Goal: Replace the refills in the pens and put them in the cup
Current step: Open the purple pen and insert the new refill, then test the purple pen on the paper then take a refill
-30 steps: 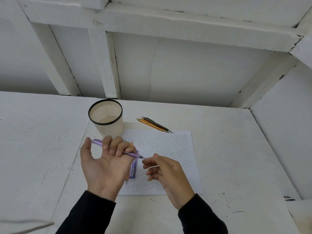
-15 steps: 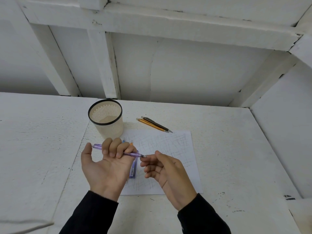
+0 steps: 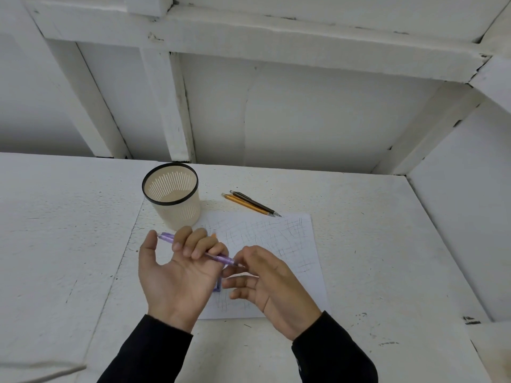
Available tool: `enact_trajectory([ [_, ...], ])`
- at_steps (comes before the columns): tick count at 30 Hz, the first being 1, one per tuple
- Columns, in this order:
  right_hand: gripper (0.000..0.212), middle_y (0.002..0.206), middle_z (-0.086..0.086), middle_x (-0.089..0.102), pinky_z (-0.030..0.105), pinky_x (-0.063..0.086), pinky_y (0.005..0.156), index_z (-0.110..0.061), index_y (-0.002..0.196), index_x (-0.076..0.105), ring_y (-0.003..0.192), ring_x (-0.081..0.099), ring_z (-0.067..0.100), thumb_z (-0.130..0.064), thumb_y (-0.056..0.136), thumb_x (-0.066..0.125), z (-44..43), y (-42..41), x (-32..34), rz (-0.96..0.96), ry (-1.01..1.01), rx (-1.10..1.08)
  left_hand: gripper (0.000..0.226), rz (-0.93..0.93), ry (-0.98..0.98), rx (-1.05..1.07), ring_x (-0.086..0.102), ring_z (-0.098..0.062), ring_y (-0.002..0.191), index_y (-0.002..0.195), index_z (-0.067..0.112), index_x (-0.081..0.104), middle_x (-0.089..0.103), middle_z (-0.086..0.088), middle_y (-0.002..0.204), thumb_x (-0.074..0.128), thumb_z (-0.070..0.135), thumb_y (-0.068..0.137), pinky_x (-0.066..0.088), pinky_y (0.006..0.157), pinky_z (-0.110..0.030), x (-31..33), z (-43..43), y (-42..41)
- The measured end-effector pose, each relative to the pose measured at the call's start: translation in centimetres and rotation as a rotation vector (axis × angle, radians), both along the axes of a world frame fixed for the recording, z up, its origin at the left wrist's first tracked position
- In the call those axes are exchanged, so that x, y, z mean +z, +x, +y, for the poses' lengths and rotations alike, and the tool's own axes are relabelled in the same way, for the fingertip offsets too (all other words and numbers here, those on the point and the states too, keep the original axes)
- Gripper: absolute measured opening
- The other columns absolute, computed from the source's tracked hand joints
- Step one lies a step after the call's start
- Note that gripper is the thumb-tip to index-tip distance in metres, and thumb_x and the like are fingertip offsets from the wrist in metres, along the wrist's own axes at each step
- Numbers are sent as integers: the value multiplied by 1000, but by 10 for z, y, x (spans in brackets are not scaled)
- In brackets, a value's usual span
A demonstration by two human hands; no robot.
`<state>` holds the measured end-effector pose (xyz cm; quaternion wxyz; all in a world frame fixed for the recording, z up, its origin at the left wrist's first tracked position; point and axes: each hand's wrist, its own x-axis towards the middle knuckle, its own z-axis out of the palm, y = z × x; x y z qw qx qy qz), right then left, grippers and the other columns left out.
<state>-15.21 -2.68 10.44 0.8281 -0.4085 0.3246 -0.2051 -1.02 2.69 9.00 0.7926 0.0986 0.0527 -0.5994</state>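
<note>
**Item in hand:** translucent purple plastic pen [image 3: 221, 257], held nearly level above the sheet. Its barrel is gripped by the curled fingers of the left hand [image 3: 177, 275], with the thumb left free. The writing tip is pointed toward the right hand [image 3: 265, 283]

**Right hand:** thumb and forefinger are set on the pen's tip in what is judged a pinch. The other fingers are loosely spread

**Change noted:** in the picture of a second ago the right fingertips are shown just short of the tip. Contact is now made, and the left grip is unchanged. The tip section is judged about to be unscrewed, so the refill swap on this pen is only being begun

**Receptacle:** slotted cream plastic cup with black rim [image 3: 179, 214], stood just beyond the left hand, no pens seen inside

**Awaiting:** orange pen [image 3: 244, 205] and black pen [image 3: 253, 202], laid side by side to the right of the cup

**Also listed:** scribbled white paper sheet [image 3: 290, 244]; small purple packet [image 3: 217, 287], mostly hidden by the hands; white painted table [image 3: 359, 244]
</note>
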Motion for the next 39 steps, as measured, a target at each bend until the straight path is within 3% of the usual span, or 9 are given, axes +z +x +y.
enact_trajectory([
  [4,13,82,7,67,29,51,68,-6,94,57,76,64,20,-15,88,65,1,-1,-4,112,-237,87,46,-252,133,-14,46,-15,68,65,17,41,41,1,70,43,57,86,39,81,-30,7,1,-1],
  [8,17,89,-5,66,22,50,78,-22,104,62,84,62,7,-19,88,65,4,4,-7,328,-589,191,53,-977,382,54,60,-27,106,92,6,61,64,-13,111,37,51,82,42,94,-33,17,-10,-6],
  [11,23,101,-9,63,22,48,87,-26,116,57,92,56,4,-31,94,53,8,13,-14,606,-1030,195,64,-1395,570,181,39,5,127,132,32,42,41,25,136,45,58,73,34,94,-13,5,-18,-15],
  [14,28,105,-1,63,31,49,88,-22,121,53,93,57,13,-33,97,45,12,27,-19,755,-1271,191,79,-1685,619,293,14,7,140,148,43,10,12,33,151,41,67,79,20,115,-35,-18,-14,-24],
  [17,32,110,2,63,29,51,90,-21,124,52,97,61,15,-36,97,44,15,36,-25,773,-1109,160,78,-1755,655,291,6,-4,145,147,45,-1,4,22,158,35,69,83,15,118,-51,-26,-15,-27],
  [20,28,110,-1,62,22,50,89,-22,122,52,97,60,11,-30,96,49,15,30,-30,725,-1046,108,77,-1844,646,268,1,-8,147,148,42,-4,1,17,159,31,69,85,12,117,-55,-30,-19,-28],
  [26,11,93,-13,58,19,52,77,-28,104,55,84,56,2,-32,94,53,-1,3,-41,717,-1007,-80,76,-2092,636,131,-16,-9,145,152,27,-5,-14,12,159,3,69,89,-3,119,-47,-53,-26,-31],
  [33,12,88,-8,61,8,48,66,-24,89,55,78,61,2,-15,89,63,-34,-29,-55,701,-948,-420,70,-2549,663,-85,-20,-20,145,152,20,-5,-18,-1,159,15,57,95,-7,116,-44,-91,-36,-43],
  [39,11,87,3,64,22,54,69,-11,92,59,76,61,3,-18,87,66,-63,-32,-87,647,-719,-542,70,-2585,664,-211,-8,-20,147,152,16,3,-6,-2,160,15,56,95,-10,115,-36,-117,-34,-61],
])
